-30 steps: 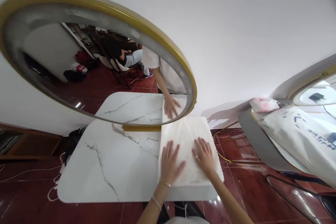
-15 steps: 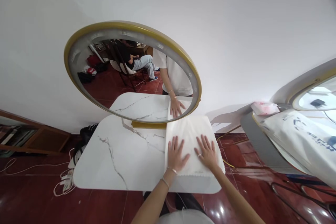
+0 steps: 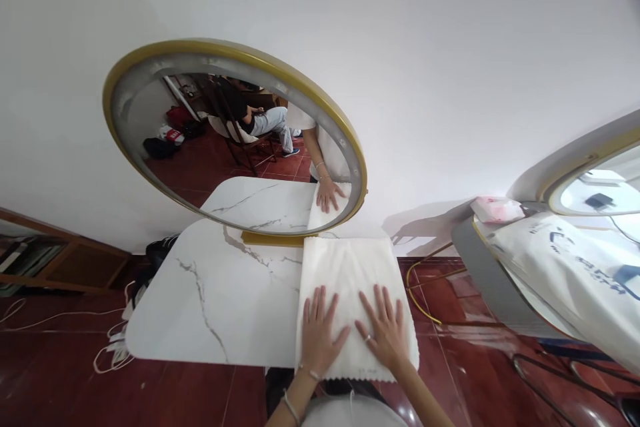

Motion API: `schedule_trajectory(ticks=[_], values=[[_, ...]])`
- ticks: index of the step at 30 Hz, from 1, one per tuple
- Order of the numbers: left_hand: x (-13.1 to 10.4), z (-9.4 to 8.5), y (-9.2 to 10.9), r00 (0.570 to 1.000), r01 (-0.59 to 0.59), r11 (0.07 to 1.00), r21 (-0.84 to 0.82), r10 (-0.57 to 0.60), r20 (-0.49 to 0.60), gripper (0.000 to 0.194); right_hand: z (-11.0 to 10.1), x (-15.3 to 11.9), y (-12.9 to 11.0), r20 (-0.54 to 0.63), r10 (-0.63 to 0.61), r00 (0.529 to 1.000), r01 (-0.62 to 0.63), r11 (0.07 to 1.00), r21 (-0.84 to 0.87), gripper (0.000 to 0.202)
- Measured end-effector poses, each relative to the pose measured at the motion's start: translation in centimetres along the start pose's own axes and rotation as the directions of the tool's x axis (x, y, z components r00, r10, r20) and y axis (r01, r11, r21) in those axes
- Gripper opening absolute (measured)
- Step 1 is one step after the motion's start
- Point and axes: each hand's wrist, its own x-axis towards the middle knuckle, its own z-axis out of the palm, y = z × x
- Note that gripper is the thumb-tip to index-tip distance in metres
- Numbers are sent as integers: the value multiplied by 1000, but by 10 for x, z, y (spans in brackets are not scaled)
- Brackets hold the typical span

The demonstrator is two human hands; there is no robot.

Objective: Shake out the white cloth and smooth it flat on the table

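A white cloth (image 3: 350,267) with a scalloped edge lies flat on the right end of the white marble-patterned table (image 3: 200,320). Its near edge hangs a little past the table's front. My left hand (image 3: 321,333) rests palm down on the left part of the cloth, fingers spread. On the right part, my right hand (image 3: 385,330) also lies flat with fingers apart, a ring on one finger. Neither hand grips the cloth.
Behind the table's back edge stands an oval gold-rimmed mirror (image 3: 361,167), reflecting a seated person. To the right, another table carries a printed white cloth bag (image 3: 565,260) and a pink-and-white packet (image 3: 497,209). White cables (image 3: 113,353) lie on the floor at left.
Both hands and the cloth have slid toward me. The cloth's scalloped near edge now reaches over the table's front edge, and its far edge has come away from the mirror.
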Motion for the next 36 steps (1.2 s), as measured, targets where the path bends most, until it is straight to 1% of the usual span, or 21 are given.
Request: schedule_trajectory(ticks=[1,2,3,4,6,9,11,13,15,16,18,20,22,24,29,31,33,34,36], values=[[-3,-1,0,1000,15,1000,-10,-15,-7,72,0,-3,-3,0,-3,1000,3,1000,3,68],[-2,-2,-1,999,34,999,-28,-35,-23,72,0,-3,-6,-2,-3,1000,3,1000,6,69],[5,-1,-2,997,50,997,-51,-53,-47,71,0,-1,-8,-7,1,1000,-1,1000,10,70],[17,0,-5,995,61,995,-74,-67,-75,69,1,1,-10,-14,4,1000,-4,1000,16,70],[49,5,-15,989,74,992,-100,-86,-121,64,2,9,-14,-25,10,1000,-9,1000,27,70],[100,16,-35,986,92,993,-67,-101,-135,65,3,18,-20,-18,20,1000,-20,999,32,70],[122,23,-48,988,103,994,-34,-106,-116,69,3,22,-24,-6,34,999,-34,999,32,70],[130,27,-58,990,104,994,-18,-105,-92,72,0,23,-27,13,25,1000,-26,999,38,70],[130,28,-66,989,127,992,-12,-127,-75,73,-3,22,-29,57,-70,996,66,996,59,69],[128,27,-69,987,144,989,-11,-145,-67,73,-6,21,-31,88,-144,986,137,987,78,70],[122,23,-77,984,172,985,-12,-172,-51,72,-10,19,-38,145,-278,950,261,958,122,71],[115,17,-88,982,184,983,-17,-185,-44,72,-12,18,-49,178,-334,926,308,938,158,74],[107,10,-104,979,195,981,-17,-196,-53,72,-11,20,-66,191,-343,920,309,932,187,78],[98,1,-126,975,211,978,-7,-211,-64,72,-7,26,-87,201,-355,913,310,924,223,79],[79,-25,-195,969,243,970,23,-241,-60,71,9,48,-155,239,-370,898,285,902,325,78],[75,-33,-219,965,256,966,25,-254,-57,72,15,55,-180,250,-373,893,271,891,364,78],[74,-38,-233,966,253,967,27,-251,-60,68,19,59,-197,252,-380,890,265,880,393,80],[75,-39,-235,975,221,975,26,-219,-47,63,20,60,-202,250,-385,889,266,876,402,80],[80,-37,-230,995,93,996,11,-94,17,53,19,59,-202,242,-388,889,272,875,400,80]])
